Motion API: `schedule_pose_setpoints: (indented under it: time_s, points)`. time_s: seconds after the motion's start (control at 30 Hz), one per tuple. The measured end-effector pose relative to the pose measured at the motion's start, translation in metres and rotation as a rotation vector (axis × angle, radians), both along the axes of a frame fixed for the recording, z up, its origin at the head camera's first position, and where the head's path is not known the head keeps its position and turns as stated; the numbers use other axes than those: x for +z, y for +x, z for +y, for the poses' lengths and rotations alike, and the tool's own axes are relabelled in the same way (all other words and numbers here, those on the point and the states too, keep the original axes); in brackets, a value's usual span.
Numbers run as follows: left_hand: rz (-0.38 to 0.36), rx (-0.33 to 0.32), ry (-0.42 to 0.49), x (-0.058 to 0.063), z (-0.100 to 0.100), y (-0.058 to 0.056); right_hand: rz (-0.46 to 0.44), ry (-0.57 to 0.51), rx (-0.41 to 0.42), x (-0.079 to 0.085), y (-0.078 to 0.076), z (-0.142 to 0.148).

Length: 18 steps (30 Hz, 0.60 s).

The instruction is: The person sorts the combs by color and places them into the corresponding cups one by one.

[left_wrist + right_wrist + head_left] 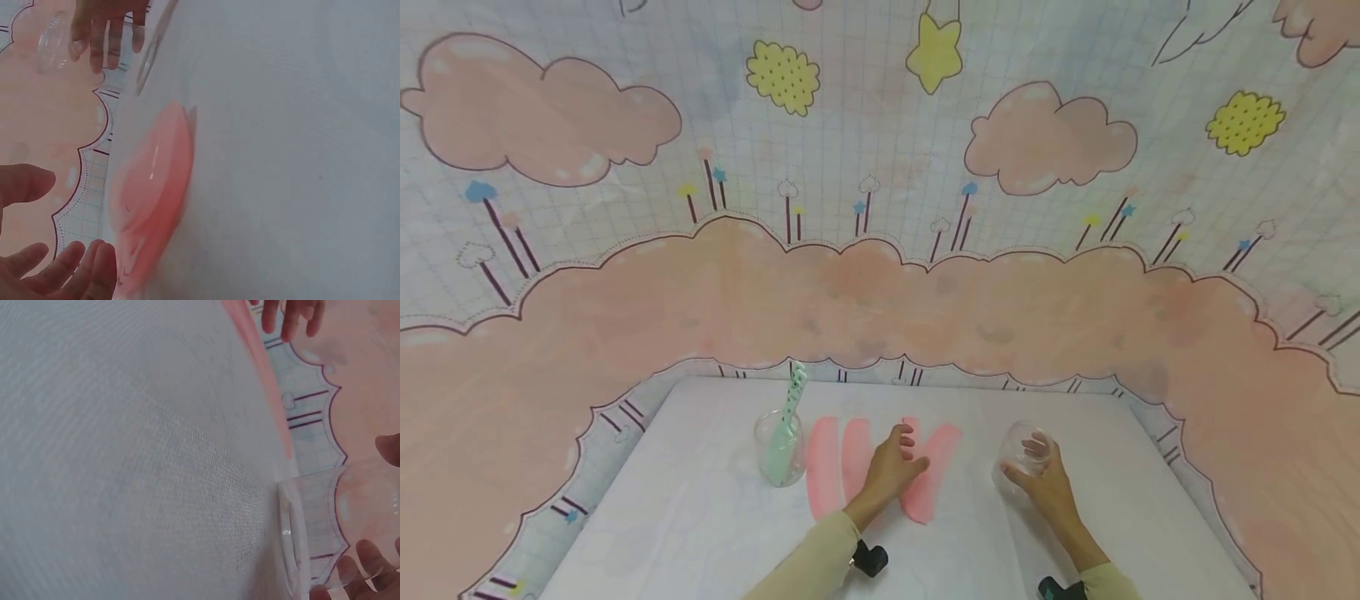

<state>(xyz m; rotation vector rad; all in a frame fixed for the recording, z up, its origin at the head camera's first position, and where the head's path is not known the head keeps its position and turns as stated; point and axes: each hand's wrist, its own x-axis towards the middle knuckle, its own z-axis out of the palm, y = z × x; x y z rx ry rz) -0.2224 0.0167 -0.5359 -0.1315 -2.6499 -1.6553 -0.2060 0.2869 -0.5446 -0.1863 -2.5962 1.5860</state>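
My right hand [1051, 487] grips a clear plastic jar [1013, 450] that stands upright on the right side of the white table. In the right wrist view the base of the jar [322, 519] shows at the table surface, with thumb and fingers on opposite sides. Over the pink pieces in the middle, my left hand [889, 468] is held with thumb and fingers apart and nothing between them. These long, curved, glossy pink pieces [823, 467] lie side by side, several in all. The left wrist view shows overlapping pink pieces [156, 181] beyond the fingertips.
Left of the pink pieces stands a clear cup [763, 442] holding a mint-green utensil with a dark-dotted handle [795, 392]. The white table [700, 517] ends at the back against a patterned cloth [880, 308] with clouds and stars.
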Motion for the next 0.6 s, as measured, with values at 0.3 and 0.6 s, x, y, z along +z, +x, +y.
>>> schedule_pose_setpoints:
  time_s: [0.3, 0.6]
  points:
    - [-0.008, 0.025, -0.085, -0.009, 0.008, -0.006, 0.002, 0.004, 0.0, -0.002, -0.007, 0.002]
    - [-0.024, 0.105, -0.251, -0.011, 0.021, -0.011, 0.002, -0.003, 0.01, -0.002, -0.017, 0.004]
